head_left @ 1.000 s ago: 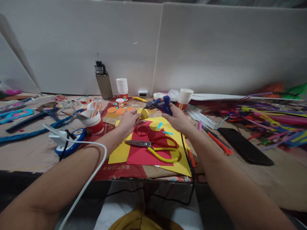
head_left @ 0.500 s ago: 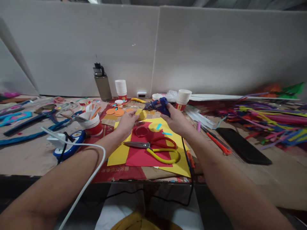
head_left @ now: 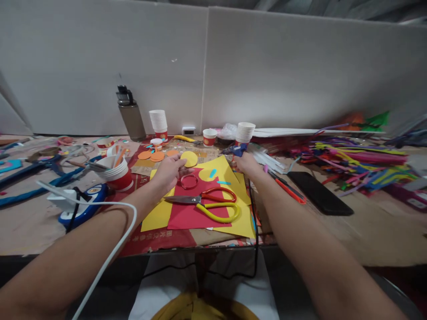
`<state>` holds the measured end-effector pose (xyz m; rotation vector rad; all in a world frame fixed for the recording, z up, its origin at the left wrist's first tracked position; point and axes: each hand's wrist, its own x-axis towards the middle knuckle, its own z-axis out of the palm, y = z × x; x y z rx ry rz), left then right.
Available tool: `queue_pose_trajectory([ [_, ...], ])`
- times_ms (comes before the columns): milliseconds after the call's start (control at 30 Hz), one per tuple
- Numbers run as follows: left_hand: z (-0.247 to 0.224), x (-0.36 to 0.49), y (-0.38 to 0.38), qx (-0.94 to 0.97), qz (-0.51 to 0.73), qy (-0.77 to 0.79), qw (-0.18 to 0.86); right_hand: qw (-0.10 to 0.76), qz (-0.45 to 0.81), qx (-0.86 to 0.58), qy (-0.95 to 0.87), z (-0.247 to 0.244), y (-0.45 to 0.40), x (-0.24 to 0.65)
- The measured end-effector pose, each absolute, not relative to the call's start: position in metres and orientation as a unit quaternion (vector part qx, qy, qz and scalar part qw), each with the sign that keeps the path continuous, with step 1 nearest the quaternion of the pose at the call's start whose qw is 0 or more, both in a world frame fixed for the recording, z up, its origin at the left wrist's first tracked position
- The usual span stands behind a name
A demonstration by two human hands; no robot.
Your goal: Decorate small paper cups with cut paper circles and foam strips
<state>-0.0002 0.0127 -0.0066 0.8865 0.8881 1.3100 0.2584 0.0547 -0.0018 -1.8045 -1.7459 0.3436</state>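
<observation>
Yellow paper disc (head_left: 189,159) pinched between thumb and fingers of the left hand (head_left: 169,173); right hand (head_left: 246,163), well apart to its right, grips what appears to be a blue glue gun (head_left: 239,150), beyond the scissors (head_left: 213,204).

A dim worktop stood against tall white panels.
The panels (head_left: 273,71) ran across the background from ten o'clock to two, meeting at a nearly upright seam (head_left: 204,66) near twelve; a small pale mark (head_left: 174,60) showed at eleven. At nine o'clock, a separate panel edge (head_left: 11,104) slanted down towards the table (head_left: 30,229). Above the panels, towards one o'clock, was a strip of grey, streaked background (head_left: 300,6), too blurred to identify. The table had a stained, pale surface at eight o'clock, brown cardboard (head_left: 383,238) at four, and red printed cardboard (head_left: 153,238) near seven. Soft, uneven light left the panels grey in places, while deep shadow under the table hid the floor.
</observation>
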Motion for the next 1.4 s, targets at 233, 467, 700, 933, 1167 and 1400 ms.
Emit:
queue_pose_trajectory([
  [233, -0.002, 0.001, 0.006, 0.380, 0.563, 0.391, 0.622, 0.236, -0.012, -0.751, -0.616, 0.006, 0.046, 0.252],
  [467, -0.004, 0.002, 0.007, 0.386, 0.563, 0.387, 0.620, 0.139, 0.106, -0.625, -0.761, 0.011, 0.032, 0.219],
  [700, -0.006, 0.004, 0.005, 0.408, 0.556, 0.385, 0.614, 0.104, 0.136, -0.624, -0.762, 0.002, 0.039, 0.205],
  [933, -0.004, 0.004, 0.002, 0.408, 0.546, 0.383, 0.623, 0.202, 0.157, -0.621, -0.741, -0.001, 0.039, 0.204],
  [1167, 0.001, 0.007, -0.004, 0.442, 0.529, 0.374, 0.621, 0.402, 0.267, -0.536, -0.692, 0.021, 0.031, 0.206],
  [1400, 0.002, 0.012, -0.010, 0.455, 0.476, 0.371, 0.654, 0.523, 0.443, -0.401, -0.608, 0.030, 0.015, 0.196],
])
